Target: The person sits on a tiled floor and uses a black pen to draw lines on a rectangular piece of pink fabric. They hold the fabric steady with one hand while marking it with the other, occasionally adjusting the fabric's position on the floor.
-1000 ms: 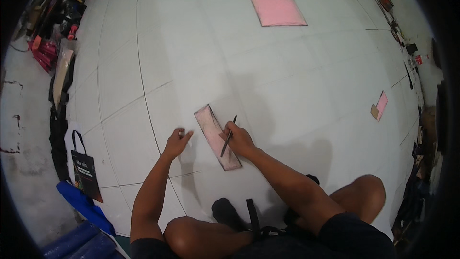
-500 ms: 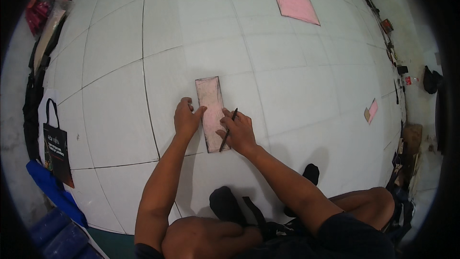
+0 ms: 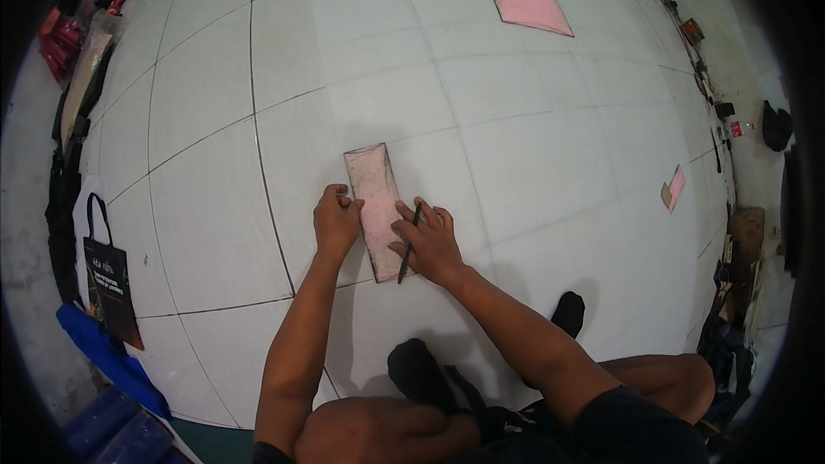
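A narrow pink rectangular piece [image 3: 378, 185], like paper or card, lies lengthwise away from me on the tiled floor. Dark lines run along its edges and its surface looks smudged. At its left edge is my left hand [image 3: 337, 225], fingers curled in and the thumb on the edge. My right hand [image 3: 434, 245] rests over the lower right side, with a slim dark pen [image 3: 407, 249] held slanting between the fingers. Those fingertips touch the pink surface. The undersides of both hands are hidden.
A larger pink sheet [image 3: 526, 2] lies far ahead on the white tiles [image 3: 378, 77]. Small pink and brown scraps [image 3: 675, 189] are at the right. A black bag [image 3: 112, 292] and blue cloth [image 3: 107, 361] stand left. My dark-socked feet [image 3: 421, 369] are close by. Clutter lines both walls.
The view has shifted slightly. My left fingers are curled closer to the thumb at the strip's edge. The right hand keeps the pen in nearly the same place on the strip.
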Motion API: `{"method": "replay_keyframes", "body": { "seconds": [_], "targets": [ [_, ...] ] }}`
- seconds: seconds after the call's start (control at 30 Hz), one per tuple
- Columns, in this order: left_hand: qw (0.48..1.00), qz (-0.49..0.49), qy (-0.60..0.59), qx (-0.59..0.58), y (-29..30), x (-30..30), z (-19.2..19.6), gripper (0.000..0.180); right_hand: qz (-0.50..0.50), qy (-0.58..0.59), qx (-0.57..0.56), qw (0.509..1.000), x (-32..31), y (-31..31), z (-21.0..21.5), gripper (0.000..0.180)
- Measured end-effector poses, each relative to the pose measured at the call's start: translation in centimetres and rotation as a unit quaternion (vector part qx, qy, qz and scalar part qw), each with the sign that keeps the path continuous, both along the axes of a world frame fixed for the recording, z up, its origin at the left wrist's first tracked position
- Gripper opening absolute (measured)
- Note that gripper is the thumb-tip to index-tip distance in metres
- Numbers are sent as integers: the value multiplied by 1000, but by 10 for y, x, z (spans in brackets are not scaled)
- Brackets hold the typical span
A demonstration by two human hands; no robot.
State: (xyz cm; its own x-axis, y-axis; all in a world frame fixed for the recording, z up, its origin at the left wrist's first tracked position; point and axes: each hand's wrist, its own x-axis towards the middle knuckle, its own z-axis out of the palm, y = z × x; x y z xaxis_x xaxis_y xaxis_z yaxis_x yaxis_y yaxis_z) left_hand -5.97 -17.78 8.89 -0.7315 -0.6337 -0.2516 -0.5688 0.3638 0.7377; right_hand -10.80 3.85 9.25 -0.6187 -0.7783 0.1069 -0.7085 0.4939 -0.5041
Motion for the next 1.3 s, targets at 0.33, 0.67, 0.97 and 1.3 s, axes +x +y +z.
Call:
{"method": "replay_keyframes", "body": {
  "seconds": [0.33, 0.67, 0.97, 1.3],
  "targets": [
    [999, -9, 25, -38, -2, -10, 7, 38, 6, -9, 22, 1000, 0, -1, 9, 34],
    [998, -14, 26, -57, -3, -10, 4, 33, 0, -44, 4, 999, 3, -1, 7, 33],
    [995, -34, 57, -74, -4, -8, -1, 31, 1, -31, 11, 999, 2, -1, 4, 32],
    [950, -245, 13, -196, -9, 0, 22, 54, 18, -8, 14, 1000, -2, -1, 4, 34]
  ]
}}
